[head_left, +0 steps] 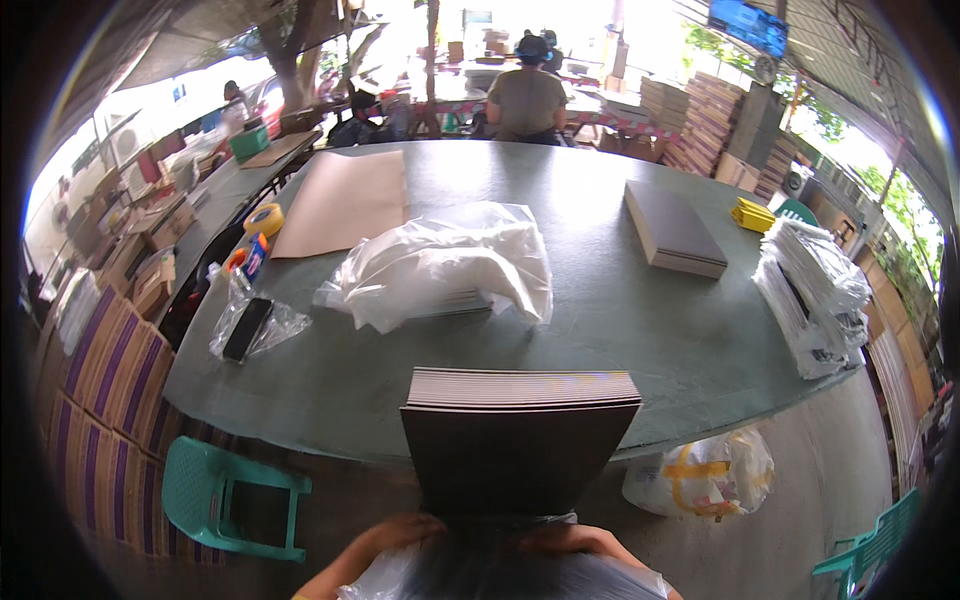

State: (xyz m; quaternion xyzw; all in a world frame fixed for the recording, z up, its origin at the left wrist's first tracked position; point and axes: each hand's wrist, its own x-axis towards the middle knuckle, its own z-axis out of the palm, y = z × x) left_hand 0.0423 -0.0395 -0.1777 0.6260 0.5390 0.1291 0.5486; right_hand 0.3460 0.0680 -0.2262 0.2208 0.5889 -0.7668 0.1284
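Observation:
A thick stack of black-covered boards [515, 455] stands on end at the table's near edge, its pale layered edges facing up. A clear plastic bag [510, 575] lies around or against its lower end, close to my body. My left hand [405, 530] is closed on the bag's edge at the stack's lower left corner. At the lower right corner, my right hand [565, 540] grips the bag too, its fingers partly hidden and slightly blurred. Beyond the stack, a crumpled white plastic bag [450, 260] covers another stack on the green table [350, 390].
A dark stack of boards [675, 230] lies at the right, near yellow packs [752, 214] and folded plastic bags [812, 290]. Brown paper [345, 200], tape [263, 219] and a phone [247, 330] lie left. Green stools [225, 495] and a stuffed bag [700, 475] stand below. A person sits beyond.

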